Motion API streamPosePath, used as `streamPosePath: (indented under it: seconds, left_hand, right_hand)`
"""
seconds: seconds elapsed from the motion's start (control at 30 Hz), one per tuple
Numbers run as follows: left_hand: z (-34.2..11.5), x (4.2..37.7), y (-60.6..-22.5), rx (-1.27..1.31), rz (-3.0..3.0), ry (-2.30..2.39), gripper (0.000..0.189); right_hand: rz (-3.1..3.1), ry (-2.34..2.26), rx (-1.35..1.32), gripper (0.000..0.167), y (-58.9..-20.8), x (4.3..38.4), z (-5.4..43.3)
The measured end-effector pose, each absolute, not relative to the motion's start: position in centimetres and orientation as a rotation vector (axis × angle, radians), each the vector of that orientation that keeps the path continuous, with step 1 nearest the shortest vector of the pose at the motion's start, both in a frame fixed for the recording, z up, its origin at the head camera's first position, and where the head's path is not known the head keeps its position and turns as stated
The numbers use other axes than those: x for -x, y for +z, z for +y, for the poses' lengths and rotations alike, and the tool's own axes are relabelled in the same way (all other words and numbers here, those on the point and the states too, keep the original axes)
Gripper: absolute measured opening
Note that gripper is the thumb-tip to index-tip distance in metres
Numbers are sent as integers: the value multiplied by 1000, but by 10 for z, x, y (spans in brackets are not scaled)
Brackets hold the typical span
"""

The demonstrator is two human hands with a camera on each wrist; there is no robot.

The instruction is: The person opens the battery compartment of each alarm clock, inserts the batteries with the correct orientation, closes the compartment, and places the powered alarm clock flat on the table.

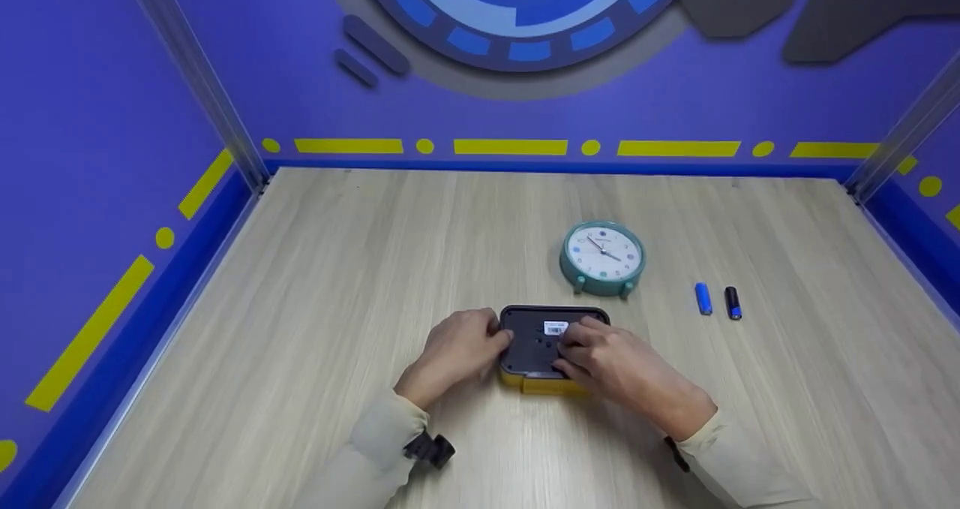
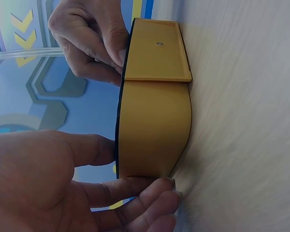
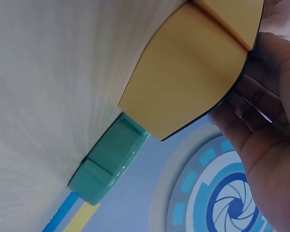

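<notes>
A yellow box-shaped device [image 2: 152,123] lies on the table with its black back panel [image 1: 525,351] facing up, a small white label on it. My left hand [image 1: 463,347] grips its left side, thumb at the black edge and fingers curled round the yellow wall. Bent over the panel, my right hand [image 1: 611,359] has its fingertips and thumb against the back, near the label. Cannot tell whether the right fingertips pinch a part there, as they are hidden. Behind the device, a round green clock [image 1: 604,257] lies face up, its feet toward me.
A blue battery [image 1: 703,299] and a black-and-blue battery [image 1: 733,302] lie to the right of the green clock. The wooden table [image 1: 360,269] is bounded by blue printed walls [image 1: 285,111] at the back and sides.
</notes>
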State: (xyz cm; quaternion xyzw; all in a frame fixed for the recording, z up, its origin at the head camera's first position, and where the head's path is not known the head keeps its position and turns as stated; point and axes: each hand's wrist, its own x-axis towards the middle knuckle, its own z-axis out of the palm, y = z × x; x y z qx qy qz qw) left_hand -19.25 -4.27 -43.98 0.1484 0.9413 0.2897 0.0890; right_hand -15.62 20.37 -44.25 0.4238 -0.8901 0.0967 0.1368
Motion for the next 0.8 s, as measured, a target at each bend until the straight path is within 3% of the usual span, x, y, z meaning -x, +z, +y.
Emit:
streamPosePath:
  seconds: [0.8]
  left_hand:
    - [-42,193,-439,-430,2780,883,21]
  right_hand:
    - [-2587,322,-1232,13,-443,157,205]
